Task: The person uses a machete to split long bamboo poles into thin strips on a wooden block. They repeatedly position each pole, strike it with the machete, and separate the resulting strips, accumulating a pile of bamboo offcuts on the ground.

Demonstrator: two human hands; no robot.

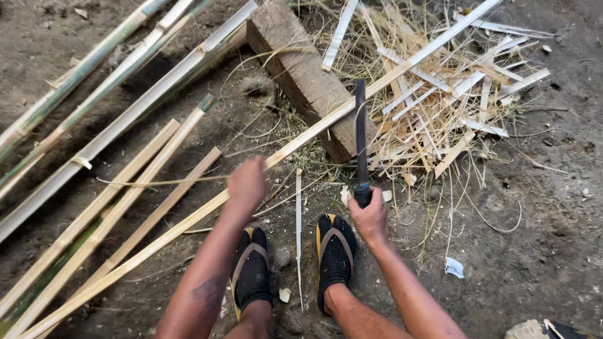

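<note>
On bare dirt ground, seen from the head camera looking straight down, a person squats or sits with both feet in black sandals with yellow trim (333, 251). Their left hand (246, 183) is closed around a long, pale split bamboo strip (314, 129), gripping it near its middle. The strip runs diagonally from the lower left corner to the upper right, resting across a weathered wooden block (301, 72) that serves as a chopping rest. Their right hand (369, 213) is wrapped tightly round the handle of a long dark knife (360, 135), whose blade points away from the body and crosses the strip right at the block.

The strip looks light, thin and stiff along its length, though likely springy, with sharp splintery edges; holding it on its flat faces, back from the blade as the left hand does, seems the safest place. The knife appears heavier and rigid.

Left of the strip lie several other bamboo slats and green-skinned poles (113, 135), roughly parallel. Beyond the block sits a heap of pale offcuts and stringy shavings (452, 100). A small white scrap (454, 267) lies on the dirt at lower right.
</note>
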